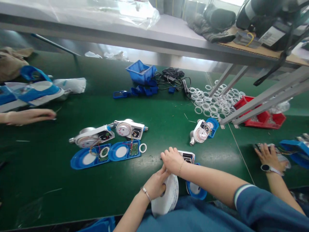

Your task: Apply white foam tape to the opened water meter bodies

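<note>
My left hand (156,184) is closed on a thick white roll (166,198), apparently tape, with its fingers at the core. My right hand (173,161) touches the left fingertips; its fingers are bent, and whatever they grip is hidden. Beneath and beside it lies a water meter (188,157) with a white housing, mostly covered by the hand. Its blue cover (196,190) lies below my right forearm. To the left, two opened meters (124,129) lie with wired blue covers (120,151) and white rings (143,148). Another opened meter (201,134) lies above right.
Many white rings (213,103) are scattered near metal shelf legs (260,96) and red bins (263,120). A blue bin (141,72), blue parts and cables stand at the back. A co-worker's hand (31,116) reaches in at left, another's (271,158) at right. A shelf (169,32) overhangs.
</note>
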`<state>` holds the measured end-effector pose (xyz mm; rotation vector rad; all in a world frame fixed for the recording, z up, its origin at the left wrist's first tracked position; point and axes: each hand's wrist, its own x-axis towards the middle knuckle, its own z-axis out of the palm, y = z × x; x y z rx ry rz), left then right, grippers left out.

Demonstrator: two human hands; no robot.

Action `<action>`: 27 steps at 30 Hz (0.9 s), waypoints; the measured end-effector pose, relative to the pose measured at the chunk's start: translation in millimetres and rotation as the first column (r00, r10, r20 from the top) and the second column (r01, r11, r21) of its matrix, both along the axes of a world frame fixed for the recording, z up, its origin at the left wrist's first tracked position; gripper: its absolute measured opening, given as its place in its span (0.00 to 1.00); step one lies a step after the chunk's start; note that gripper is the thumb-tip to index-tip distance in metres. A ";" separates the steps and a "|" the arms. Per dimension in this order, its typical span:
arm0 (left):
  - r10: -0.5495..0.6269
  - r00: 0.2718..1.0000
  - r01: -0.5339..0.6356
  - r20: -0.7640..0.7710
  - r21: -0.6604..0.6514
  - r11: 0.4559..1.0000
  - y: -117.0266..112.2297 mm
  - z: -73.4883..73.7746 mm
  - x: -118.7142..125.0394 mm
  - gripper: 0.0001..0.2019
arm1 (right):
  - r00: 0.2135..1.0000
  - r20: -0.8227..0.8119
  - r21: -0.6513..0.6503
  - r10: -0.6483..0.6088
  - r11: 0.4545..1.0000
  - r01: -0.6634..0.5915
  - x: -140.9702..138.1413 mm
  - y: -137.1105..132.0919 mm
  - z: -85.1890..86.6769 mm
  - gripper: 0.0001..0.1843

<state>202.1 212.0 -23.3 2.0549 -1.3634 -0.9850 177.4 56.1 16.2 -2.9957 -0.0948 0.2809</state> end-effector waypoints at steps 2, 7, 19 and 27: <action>0.003 1.000 -0.003 -0.018 -0.037 0.999 0.3 -2.2 -1.3 0.42 | 1.000 -0.012 -0.012 0.020 1.000 -0.020 0.1 2.3 -4.0 0.06; 0.027 0.994 -0.023 0.102 -0.045 0.999 16.8 7.6 8.0 0.40 | 1.000 0.011 0.028 0.024 0.999 -0.025 -2.8 -7.4 -10.9 0.08; 0.289 0.644 -0.385 0.708 -0.027 0.922 20.5 79.3 44.1 0.28 | 0.953 0.301 -0.060 0.029 0.998 -0.012 -43.1 22.8 -29.7 0.16; 0.235 0.471 -0.237 0.850 -0.134 0.962 13.9 91.7 53.9 0.25 | 0.907 0.421 0.107 -0.001 0.993 -0.049 -44.1 0.1 -24.1 0.09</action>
